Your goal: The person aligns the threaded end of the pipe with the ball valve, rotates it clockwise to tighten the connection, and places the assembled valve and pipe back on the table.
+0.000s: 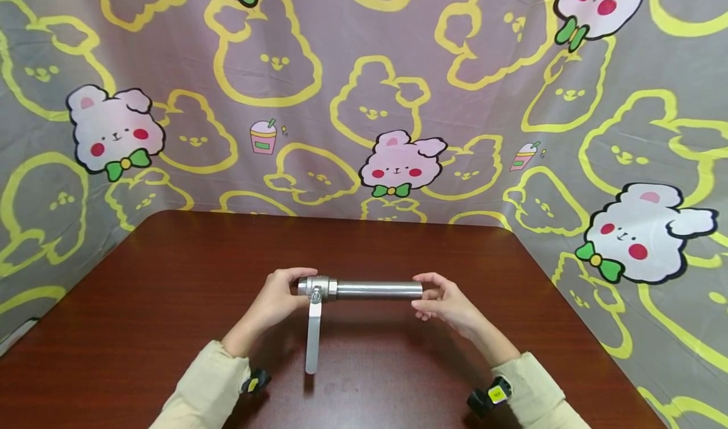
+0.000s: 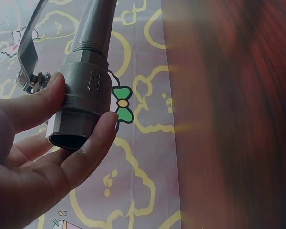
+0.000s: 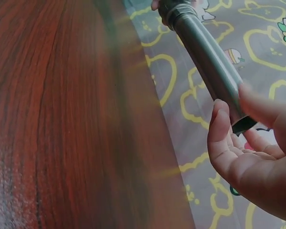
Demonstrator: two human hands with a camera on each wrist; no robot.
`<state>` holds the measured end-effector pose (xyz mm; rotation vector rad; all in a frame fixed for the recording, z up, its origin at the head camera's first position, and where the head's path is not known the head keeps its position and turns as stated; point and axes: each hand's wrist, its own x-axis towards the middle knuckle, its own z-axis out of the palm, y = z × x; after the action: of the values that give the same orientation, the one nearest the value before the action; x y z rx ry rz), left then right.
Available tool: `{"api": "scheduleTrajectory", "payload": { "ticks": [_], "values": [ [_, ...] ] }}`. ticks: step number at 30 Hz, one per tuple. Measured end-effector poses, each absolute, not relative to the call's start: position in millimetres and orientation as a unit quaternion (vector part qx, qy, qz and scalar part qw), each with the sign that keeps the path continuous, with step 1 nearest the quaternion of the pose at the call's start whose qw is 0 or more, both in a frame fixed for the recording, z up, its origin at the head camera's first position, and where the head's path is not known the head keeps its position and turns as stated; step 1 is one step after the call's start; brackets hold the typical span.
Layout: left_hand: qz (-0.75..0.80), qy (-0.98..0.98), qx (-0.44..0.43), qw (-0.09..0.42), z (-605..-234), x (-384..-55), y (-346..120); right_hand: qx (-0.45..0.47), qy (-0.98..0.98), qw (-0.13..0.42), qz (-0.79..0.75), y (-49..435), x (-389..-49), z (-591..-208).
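A metal ball valve (image 1: pixel 321 285) is joined to a straight steel pipe (image 1: pixel 375 290), and the two are held level above the table. The valve's lever handle (image 1: pixel 313 344) points toward me, at a right angle to the pipe. At the valve's left end, my left hand (image 1: pixel 279 297) grips the body between thumb and fingers; its open threaded mouth (image 2: pixel 69 141) shows in the left wrist view. My right hand (image 1: pixel 449 304) holds the pipe's far right end, thumb and fingers around its rim. In the right wrist view the pipe (image 3: pixel 212 59) slants up to the valve.
Below lies a dark red-brown wooden table (image 1: pixel 227 246) with rounded far corners. A grey curtain (image 1: pixel 318 119) printed with yellow outlines and white cartoon animals surrounds its back and sides. Small black devices with yellow labels sit at the left cuff (image 1: pixel 256 381) and right cuff (image 1: pixel 491 396).
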<state>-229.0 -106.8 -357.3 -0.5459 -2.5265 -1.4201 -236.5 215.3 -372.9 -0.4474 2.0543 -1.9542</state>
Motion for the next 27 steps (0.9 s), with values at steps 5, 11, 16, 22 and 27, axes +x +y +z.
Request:
{"api": "scheduleTrajectory", "payload": {
  "ticks": [5,11,16,22,27],
  "values": [
    [-0.481,-0.854,-0.180,0.090,-357.0,-229.0,-107.4,-0.166,0.711,0.134,-0.670,215.3,-237.3,-374.8],
    [-0.486,-0.853,-0.174,0.079,-356.8,-229.0,-107.7,-0.165,0.710,0.139,-0.671,216.2,-238.0,-375.4],
    [-0.489,-0.852,-0.170,0.076,-356.6,-228.3,-108.1,-0.165,0.698,0.163,-0.678,218.9,-237.7,-375.9],
    [-0.493,-0.850,-0.171,0.074,-356.5,-228.3,-108.4,-0.184,0.682,0.192,-0.681,222.2,-238.4,-377.5],
    [-0.491,-0.850,-0.176,0.075,-356.4,-228.7,-108.4,-0.191,0.687,0.193,-0.674,223.0,-240.3,-378.3]
  ]
}}
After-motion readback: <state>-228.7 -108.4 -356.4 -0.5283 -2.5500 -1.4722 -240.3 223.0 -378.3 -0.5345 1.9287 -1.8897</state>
